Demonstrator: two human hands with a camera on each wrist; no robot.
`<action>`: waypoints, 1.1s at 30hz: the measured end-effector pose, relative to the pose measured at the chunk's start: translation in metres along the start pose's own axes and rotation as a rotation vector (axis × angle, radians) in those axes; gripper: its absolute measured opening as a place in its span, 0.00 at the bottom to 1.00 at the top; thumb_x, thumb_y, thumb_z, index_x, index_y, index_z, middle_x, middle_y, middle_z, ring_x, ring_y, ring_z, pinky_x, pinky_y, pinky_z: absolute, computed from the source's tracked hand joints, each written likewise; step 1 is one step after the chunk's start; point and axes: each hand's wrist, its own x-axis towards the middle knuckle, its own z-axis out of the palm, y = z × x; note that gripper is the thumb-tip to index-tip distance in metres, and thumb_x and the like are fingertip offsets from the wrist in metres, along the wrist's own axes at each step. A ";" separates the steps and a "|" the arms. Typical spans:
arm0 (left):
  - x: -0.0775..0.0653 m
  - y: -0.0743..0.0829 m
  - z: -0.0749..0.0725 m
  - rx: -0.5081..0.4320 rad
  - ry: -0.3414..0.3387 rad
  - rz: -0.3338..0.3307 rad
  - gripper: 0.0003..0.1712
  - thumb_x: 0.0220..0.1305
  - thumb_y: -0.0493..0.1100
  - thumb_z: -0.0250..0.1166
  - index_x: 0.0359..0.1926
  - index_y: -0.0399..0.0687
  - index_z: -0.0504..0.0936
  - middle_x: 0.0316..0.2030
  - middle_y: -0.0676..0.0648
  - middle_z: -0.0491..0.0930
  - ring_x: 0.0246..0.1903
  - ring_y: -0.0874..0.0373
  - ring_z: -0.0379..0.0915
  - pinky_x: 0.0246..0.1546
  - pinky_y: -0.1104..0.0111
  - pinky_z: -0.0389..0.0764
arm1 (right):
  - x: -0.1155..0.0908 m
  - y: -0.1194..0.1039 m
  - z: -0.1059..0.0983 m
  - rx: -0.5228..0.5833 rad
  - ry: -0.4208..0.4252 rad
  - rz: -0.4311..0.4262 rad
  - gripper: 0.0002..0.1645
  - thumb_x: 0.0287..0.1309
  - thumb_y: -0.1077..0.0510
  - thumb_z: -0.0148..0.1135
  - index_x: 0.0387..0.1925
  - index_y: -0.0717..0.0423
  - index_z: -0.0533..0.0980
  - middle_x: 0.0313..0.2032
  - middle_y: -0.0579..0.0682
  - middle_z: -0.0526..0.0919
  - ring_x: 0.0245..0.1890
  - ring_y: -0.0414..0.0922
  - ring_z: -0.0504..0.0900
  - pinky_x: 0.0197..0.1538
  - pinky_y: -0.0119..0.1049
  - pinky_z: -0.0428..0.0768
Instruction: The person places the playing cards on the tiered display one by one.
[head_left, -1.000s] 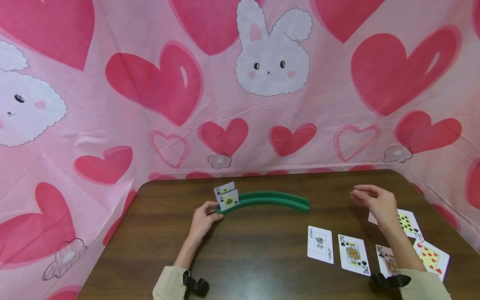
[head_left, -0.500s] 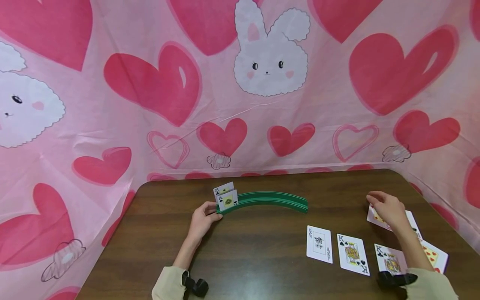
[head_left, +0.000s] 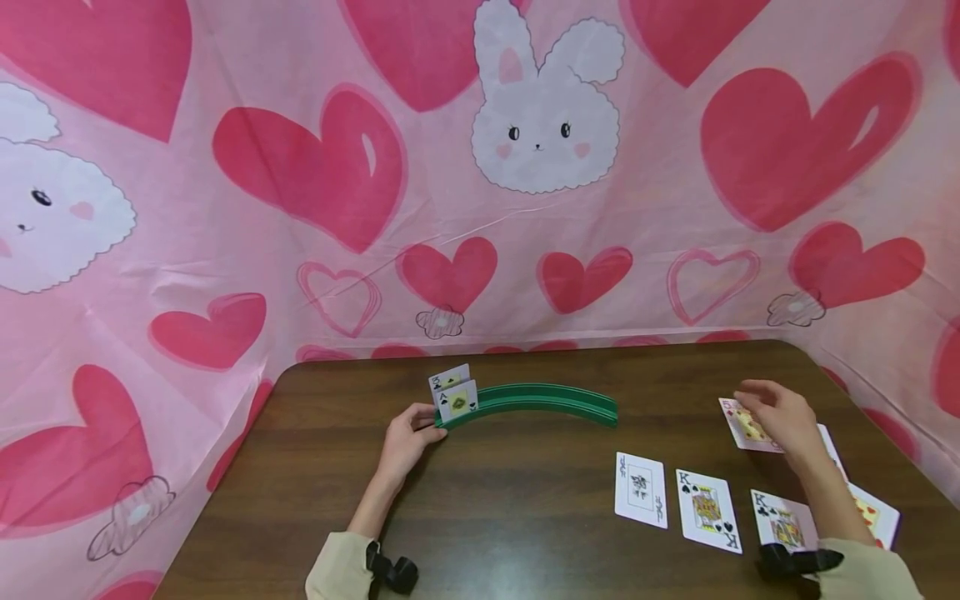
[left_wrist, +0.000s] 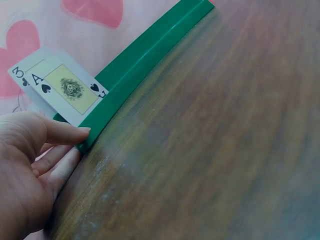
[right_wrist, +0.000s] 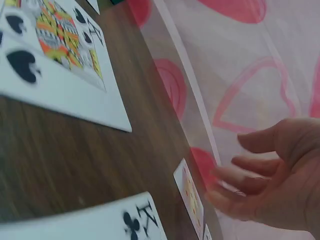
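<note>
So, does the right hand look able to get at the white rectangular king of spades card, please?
Probably yes: the king of spades card lies flat, uncovered near the right hand, with nothing standing between them.

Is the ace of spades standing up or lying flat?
Standing up: the ace of spades rises from the green holder, its face in view.

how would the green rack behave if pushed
The green rack is probably stiff, its curve smooth and even. Long and low on the table, it would likely slide before tipping, though the two cards standing at one end might shift.
</note>
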 end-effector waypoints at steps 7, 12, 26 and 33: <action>0.002 -0.002 0.001 -0.004 -0.011 -0.001 0.18 0.62 0.30 0.70 0.54 0.30 0.81 0.50 0.34 0.84 0.50 0.44 0.80 0.45 0.67 0.76 | 0.000 0.009 -0.010 -0.091 -0.048 0.052 0.37 0.76 0.52 0.54 0.64 0.84 0.58 0.61 0.85 0.65 0.56 0.78 0.68 0.53 0.66 0.73; 0.001 -0.002 0.000 0.006 -0.005 -0.002 0.18 0.62 0.31 0.71 0.53 0.32 0.82 0.50 0.35 0.84 0.50 0.46 0.80 0.45 0.67 0.76 | 0.003 0.011 -0.007 -0.168 -0.068 0.004 0.38 0.70 0.56 0.61 0.60 0.87 0.59 0.56 0.87 0.67 0.55 0.79 0.69 0.54 0.69 0.70; -0.001 0.000 -0.001 -0.003 -0.015 -0.005 0.17 0.62 0.31 0.71 0.52 0.34 0.83 0.50 0.37 0.85 0.49 0.47 0.80 0.47 0.66 0.77 | 0.007 0.011 0.004 -0.233 -0.086 -0.121 0.42 0.52 0.63 0.75 0.56 0.89 0.62 0.45 0.84 0.75 0.45 0.76 0.76 0.48 0.67 0.73; -0.004 0.010 -0.001 -0.009 -0.022 -0.013 0.17 0.63 0.29 0.69 0.53 0.30 0.81 0.50 0.33 0.84 0.50 0.44 0.80 0.45 0.68 0.76 | 0.008 0.014 0.009 -0.327 -0.088 -0.176 0.48 0.48 0.57 0.79 0.57 0.87 0.63 0.52 0.88 0.69 0.51 0.81 0.69 0.53 0.72 0.66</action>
